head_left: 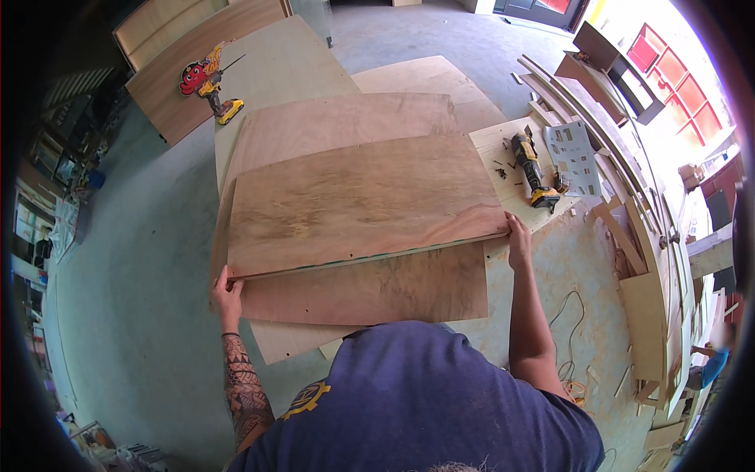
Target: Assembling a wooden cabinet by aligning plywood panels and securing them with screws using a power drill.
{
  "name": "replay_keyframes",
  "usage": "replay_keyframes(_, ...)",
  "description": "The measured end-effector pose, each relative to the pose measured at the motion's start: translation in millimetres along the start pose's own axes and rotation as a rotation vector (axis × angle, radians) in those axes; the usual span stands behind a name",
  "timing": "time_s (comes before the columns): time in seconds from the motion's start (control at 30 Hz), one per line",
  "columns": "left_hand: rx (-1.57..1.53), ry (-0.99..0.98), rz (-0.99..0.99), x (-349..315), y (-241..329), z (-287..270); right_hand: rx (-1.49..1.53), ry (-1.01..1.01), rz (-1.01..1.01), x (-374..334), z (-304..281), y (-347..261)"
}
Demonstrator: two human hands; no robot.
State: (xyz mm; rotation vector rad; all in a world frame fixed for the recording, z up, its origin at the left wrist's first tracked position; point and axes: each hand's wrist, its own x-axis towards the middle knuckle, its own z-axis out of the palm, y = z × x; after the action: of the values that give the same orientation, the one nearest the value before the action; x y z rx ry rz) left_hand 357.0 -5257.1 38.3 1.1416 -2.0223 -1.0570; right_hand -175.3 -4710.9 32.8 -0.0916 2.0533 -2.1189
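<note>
A plywood panel (362,197) with a visible front edge lies across other sheets in front of me. At its near left corner, my left hand (228,293) is closed, thumb on top. My right hand (518,240) grips the near right corner in the same way. Below the panel, another plywood sheet (370,295) sticks out toward me, and a further sheet (346,118) shows behind it. The panel's near edge appears slightly raised above the lower sheet. Fingers under the edge are hidden.
A yellow-and-black cordless drill (212,96) lies far left on a pale board (291,63). At right are a cordless power tool (532,169), loose dark screws (501,171) and a printed sheet (574,157). Timber strips (653,236) line the right side, near another person (714,366). A cord (578,322) crosses the floor.
</note>
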Motion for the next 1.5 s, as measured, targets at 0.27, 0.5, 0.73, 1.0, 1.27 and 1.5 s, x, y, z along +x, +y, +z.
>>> replay_keyframes(0.27,0.16,0.032,0.051,1,-12,-11,0.026,-0.226,0.205,12,-20,-7)
replay_keyframes(0.5,-0.151,-0.072,-0.116,9,5,-8,-0.356,-0.024,0.066,-3,-17,-13)
replay_keyframes(0.73,-0.602,-0.086,-0.245,13,-7,-22,-0.66,0.235,-0.139,-41,11,-28)
replay_keyframes(1.0,-0.257,-0.086,-0.2,26,1,-22,-0.547,0.32,-0.106,-38,14,-7)
replay_keyframes(1.27,-0.288,-0.029,-0.211,22,-6,-15,0.027,0.177,0.103,-12,-20,16)
replay_keyframes(1.5,-0.256,-0.065,-0.225,36,-21,-31,-0.275,-0.432,0.055,-11,-39,-32)
